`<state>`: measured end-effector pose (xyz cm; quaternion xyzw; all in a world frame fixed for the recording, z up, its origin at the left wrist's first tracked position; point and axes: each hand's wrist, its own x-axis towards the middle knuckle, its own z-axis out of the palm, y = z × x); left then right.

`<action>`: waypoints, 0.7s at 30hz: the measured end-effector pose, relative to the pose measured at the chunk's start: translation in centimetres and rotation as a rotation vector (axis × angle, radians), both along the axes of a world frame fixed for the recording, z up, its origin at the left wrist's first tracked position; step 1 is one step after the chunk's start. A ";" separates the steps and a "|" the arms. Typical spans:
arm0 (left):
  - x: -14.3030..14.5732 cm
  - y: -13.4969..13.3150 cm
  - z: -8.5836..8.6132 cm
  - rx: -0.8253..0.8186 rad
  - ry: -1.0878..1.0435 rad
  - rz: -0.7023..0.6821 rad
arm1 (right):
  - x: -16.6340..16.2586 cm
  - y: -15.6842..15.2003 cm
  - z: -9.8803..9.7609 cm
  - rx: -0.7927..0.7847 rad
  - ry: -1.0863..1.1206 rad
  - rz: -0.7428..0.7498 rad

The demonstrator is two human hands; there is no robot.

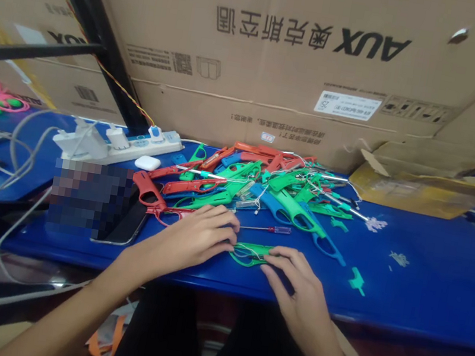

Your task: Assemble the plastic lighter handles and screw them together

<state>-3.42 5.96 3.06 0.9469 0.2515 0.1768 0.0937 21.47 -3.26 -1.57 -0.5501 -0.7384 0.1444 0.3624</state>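
Observation:
At the table's front edge lies a green plastic gas-lighter casing (249, 254), with a thin white wire running along its inside. My left hand (206, 230) has its fingers curled down on the casing's left end. On the other end, my right hand (296, 277) pinches the casing between thumb and fingers; what else may be under the fingertips is hidden. A small screwdriver (278, 229) with a purple handle lies just behind both hands. Beyond it spreads a heap of red, green and blue lighter casings (291, 207), mixed with metal tubes and white wires.
A power strip (145, 146) with plugged-in chargers, a white earbud case (148, 162) and a dark phone (122, 223) are on the left. Small green parts (357, 280) and pale bits (399, 259) lie at right. An open carton (420, 189) and large cardboard boxes (251, 90) stand behind.

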 end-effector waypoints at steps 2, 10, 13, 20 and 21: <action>0.0 0.1 0.2 0.001 0.008 -0.023 | 0.0 0.0 0.1 0.002 0.003 0.002; 0.8 0.4 1.9 0.119 0.202 -0.134 | 0.0 0.0 0.2 0.002 0.013 0.019; 1.3 0.4 2.4 0.169 0.202 -0.159 | 0.0 0.0 0.2 0.003 0.016 0.023; 1.6 0.5 2.4 0.165 0.210 -0.154 | 0.1 0.2 0.1 0.009 0.032 0.020; 1.5 0.6 2.3 0.176 0.205 -0.159 | 0.1 0.2 0.1 0.016 0.034 0.019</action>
